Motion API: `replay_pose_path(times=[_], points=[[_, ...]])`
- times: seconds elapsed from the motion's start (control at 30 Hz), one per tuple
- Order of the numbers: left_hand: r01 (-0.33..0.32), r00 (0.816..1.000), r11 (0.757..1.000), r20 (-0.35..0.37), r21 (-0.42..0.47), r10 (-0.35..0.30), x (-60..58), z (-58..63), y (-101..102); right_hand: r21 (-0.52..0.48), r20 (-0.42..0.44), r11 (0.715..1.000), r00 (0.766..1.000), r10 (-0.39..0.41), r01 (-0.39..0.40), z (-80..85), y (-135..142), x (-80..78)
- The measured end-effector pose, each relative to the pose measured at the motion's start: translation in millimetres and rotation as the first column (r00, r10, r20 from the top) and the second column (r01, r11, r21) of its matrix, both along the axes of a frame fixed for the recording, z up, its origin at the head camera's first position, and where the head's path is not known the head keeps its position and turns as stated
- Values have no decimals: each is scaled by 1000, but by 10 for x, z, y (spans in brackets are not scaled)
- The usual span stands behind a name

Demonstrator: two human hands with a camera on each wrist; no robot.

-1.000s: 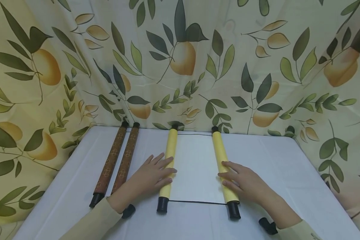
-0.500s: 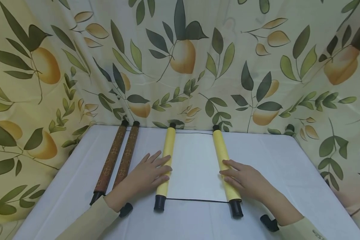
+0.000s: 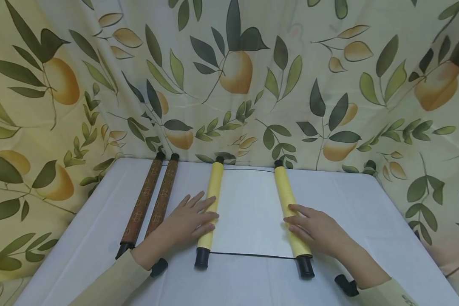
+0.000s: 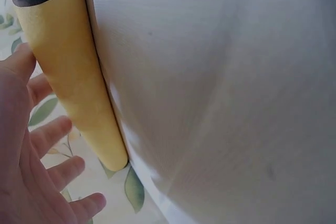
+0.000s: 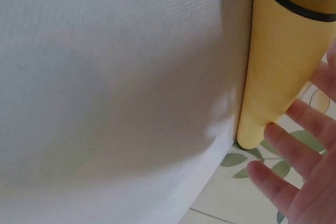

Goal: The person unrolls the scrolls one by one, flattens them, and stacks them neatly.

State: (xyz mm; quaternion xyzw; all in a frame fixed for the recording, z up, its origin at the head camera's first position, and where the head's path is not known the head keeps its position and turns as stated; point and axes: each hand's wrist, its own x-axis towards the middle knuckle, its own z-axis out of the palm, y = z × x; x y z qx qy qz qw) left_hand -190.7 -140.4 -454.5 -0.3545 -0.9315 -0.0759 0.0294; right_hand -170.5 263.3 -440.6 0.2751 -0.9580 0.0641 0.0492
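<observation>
A scroll lies partly unrolled on the white table, its pale blank sheet (image 3: 252, 212) stretched between two yellow rolls with black end knobs. My left hand (image 3: 189, 219) rests with spread, fairly straight fingers on the left roll (image 3: 215, 182). On the right roll (image 3: 284, 187), my right hand (image 3: 317, 229) lays its extended fingers. Both wrist views show the fingers touching the yellow rolls (image 4: 73, 72) without curling round them; the right wrist view has the right-hand roll (image 5: 283, 61) at its upper right.
Two brown patterned rolls (image 3: 141, 204) with black knobs lie side by side at the left, partly hidden by my left forearm. A black object (image 3: 346, 284) sits by my right wrist. A leaf-and-fruit patterned curtain (image 3: 229, 85) hangs behind the white table (image 3: 352, 199).
The two yellow rolls have moved apart, left one leftward and right one rightward, with my hands on them. More of the blank sheet shows between them.
</observation>
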Motion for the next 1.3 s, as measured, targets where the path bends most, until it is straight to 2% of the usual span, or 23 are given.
replay_pose_path(times=[0.1,0.4,0.67,0.93,1.3], points=[[5,1000,1000,-12,3,-5,-8,8,8,6,7,1000,1000,-19,19,10,18,8],[-9,1000,1000,-3,0,9,2,27,-10,10,13,1000,1000,-9,9,23,59,19],[-12,999,1000,-48,-19,11,-18,-54,-76,18,46,998,997,-65,64,24,91,35],[-2,1000,1000,-25,4,2,-2,-37,-60,6,30,998,998,-56,56,24,135,47],[-19,998,1000,-63,-10,18,9,-62,-76,-5,12,997,997,-74,74,-3,216,77]])
